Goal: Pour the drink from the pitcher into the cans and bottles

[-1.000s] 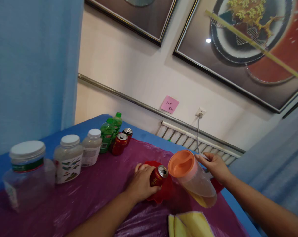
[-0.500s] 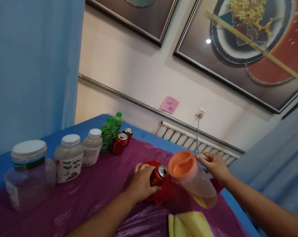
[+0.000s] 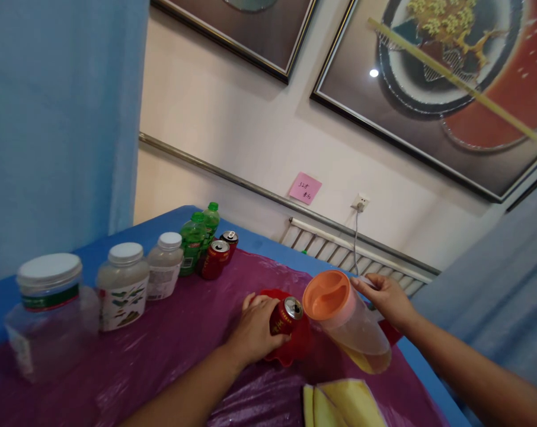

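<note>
My left hand (image 3: 257,327) is wrapped round a red can (image 3: 283,318), which leans to the right above a red scalloped dish (image 3: 300,344). My right hand (image 3: 386,296) grips the handle of a clear pitcher (image 3: 360,335) with an orange lid (image 3: 327,296). The pitcher is tilted to the left, its lid close to the can's top, and some yellowish liquid shows low in it. Whether anything flows from the lid cannot be made out. Below the pitcher lies a folded yellow cloth (image 3: 344,404).
Clear jars with white lids (image 3: 48,270) stand at the left on the purple sheet (image 3: 184,350). Green bottles (image 3: 192,243) and two more cans (image 3: 215,260) are at the back. A radiator (image 3: 331,252) and a wall socket (image 3: 360,203) are behind the blue table edge.
</note>
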Motion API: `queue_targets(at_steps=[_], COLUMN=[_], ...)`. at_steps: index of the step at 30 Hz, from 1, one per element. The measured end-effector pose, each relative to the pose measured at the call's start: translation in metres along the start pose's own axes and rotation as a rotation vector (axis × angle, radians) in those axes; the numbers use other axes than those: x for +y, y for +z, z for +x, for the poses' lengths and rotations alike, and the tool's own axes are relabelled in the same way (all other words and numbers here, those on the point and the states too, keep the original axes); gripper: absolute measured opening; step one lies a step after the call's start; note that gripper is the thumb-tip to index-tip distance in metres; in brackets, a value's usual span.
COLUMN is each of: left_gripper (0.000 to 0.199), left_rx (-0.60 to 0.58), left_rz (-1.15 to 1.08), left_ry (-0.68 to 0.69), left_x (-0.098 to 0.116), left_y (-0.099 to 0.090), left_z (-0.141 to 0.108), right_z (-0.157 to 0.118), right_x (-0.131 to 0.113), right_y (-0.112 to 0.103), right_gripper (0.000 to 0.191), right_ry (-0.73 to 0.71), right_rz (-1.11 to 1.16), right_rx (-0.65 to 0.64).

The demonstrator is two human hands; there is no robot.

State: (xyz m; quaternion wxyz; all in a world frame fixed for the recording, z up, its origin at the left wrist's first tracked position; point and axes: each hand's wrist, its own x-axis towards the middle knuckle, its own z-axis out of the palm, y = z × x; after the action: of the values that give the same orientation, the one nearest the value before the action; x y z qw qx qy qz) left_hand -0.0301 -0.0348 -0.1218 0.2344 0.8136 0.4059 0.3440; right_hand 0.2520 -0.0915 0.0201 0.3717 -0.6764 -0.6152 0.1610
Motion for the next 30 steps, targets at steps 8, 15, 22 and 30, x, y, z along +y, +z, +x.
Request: queue_targets(at_steps=[8,15,22,30], left_gripper=[0.060,0.061,0.060,0.057], left_rx=[-0.016,-0.015,-0.001,-0.006], left_rz=[-0.001,0.001,-0.003,-0.009], left_ry=[-0.004,-0.006,0.004,0.001], left_x=[-0.0002,-0.0013,0.0000,0.0036], left_y=[-0.0004,0.0008,0.0002,-0.0027], left_z=[0.0001,0.0000,-0.0005,-0.0001], right_z=[-0.0011,0.0003,-0.0005,-0.0012], right_x=[-0.0009,0.0016,0.0015,-0.0003], right_y=[0.0017,0.0007,0.0018,0.0015], right_gripper=[0.056,0.055,0.054,0.057], right_ry=[0.017,0.029,0.011,-0.019], right_rz=[0.009,0.013,0.016,-0.006], right_rx=[0.024,0.015,0.038,0.046])
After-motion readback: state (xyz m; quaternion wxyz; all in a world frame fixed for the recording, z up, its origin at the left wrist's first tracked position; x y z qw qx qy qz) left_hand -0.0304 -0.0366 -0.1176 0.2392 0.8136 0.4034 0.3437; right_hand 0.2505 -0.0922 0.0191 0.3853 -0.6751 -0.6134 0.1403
